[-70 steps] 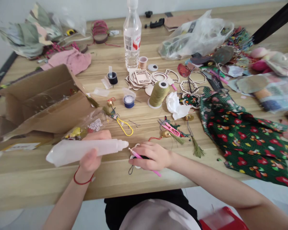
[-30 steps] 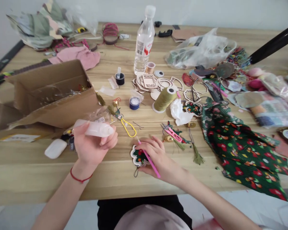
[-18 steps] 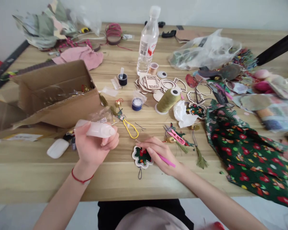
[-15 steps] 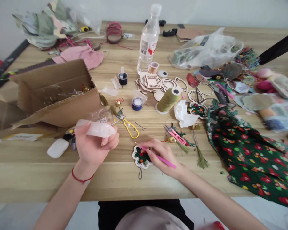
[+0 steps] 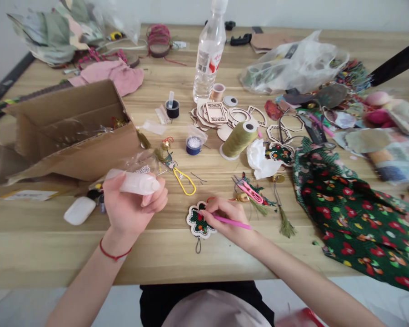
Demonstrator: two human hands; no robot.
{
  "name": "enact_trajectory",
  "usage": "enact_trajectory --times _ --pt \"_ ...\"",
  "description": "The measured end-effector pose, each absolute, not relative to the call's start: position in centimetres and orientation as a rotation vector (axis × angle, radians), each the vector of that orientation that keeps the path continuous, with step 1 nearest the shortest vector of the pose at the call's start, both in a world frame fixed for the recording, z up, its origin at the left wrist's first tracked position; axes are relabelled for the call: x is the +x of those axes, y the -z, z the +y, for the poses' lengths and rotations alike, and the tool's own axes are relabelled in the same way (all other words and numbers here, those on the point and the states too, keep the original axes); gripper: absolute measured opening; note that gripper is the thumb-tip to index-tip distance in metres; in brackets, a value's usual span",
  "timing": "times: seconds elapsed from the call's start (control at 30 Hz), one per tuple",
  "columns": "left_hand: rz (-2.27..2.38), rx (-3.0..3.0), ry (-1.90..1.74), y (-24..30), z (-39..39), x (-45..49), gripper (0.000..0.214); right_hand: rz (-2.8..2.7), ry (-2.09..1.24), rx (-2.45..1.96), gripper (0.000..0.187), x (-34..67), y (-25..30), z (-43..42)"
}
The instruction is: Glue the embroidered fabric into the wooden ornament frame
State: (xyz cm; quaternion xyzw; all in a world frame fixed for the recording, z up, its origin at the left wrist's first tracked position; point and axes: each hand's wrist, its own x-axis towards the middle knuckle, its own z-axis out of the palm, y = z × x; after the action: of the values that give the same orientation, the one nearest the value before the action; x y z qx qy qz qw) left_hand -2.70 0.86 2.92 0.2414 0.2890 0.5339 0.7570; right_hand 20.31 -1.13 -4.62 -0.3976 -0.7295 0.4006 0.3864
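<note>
Head view:

1. The left hand point(image 5: 132, 210), a red string around its wrist, has its fingers point(image 5: 154, 203) curled firmly around a translucent squeeze bottle point(image 5: 134, 182), above the bench point(image 5: 54, 256).
2. The right hand point(image 5: 226, 220) pinches a slim pink-handled tool point(image 5: 233, 221) in narrowly closed fingers point(image 5: 218, 209), its fine tip over a flower-shaped green and red ornament point(image 5: 200, 221).
3. The ornament lies flat on the bench, between both hands, with a small cord loop point(image 5: 198, 245) below it.
4. Pink scissors point(image 5: 249, 192) and a green tassel point(image 5: 286, 227) lie just right of the right hand; a yellow cord loop point(image 5: 184, 181) lies near the left hand.
</note>
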Motion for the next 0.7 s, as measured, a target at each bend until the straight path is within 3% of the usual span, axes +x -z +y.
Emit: enact_trajectory --times 0.7 --pt "0.641 0.541 -1.134 -2.74 0.88 -2.61 0.045 -1.963 -0.954 -0.979 0.022 20.22 4.63 -1.09"
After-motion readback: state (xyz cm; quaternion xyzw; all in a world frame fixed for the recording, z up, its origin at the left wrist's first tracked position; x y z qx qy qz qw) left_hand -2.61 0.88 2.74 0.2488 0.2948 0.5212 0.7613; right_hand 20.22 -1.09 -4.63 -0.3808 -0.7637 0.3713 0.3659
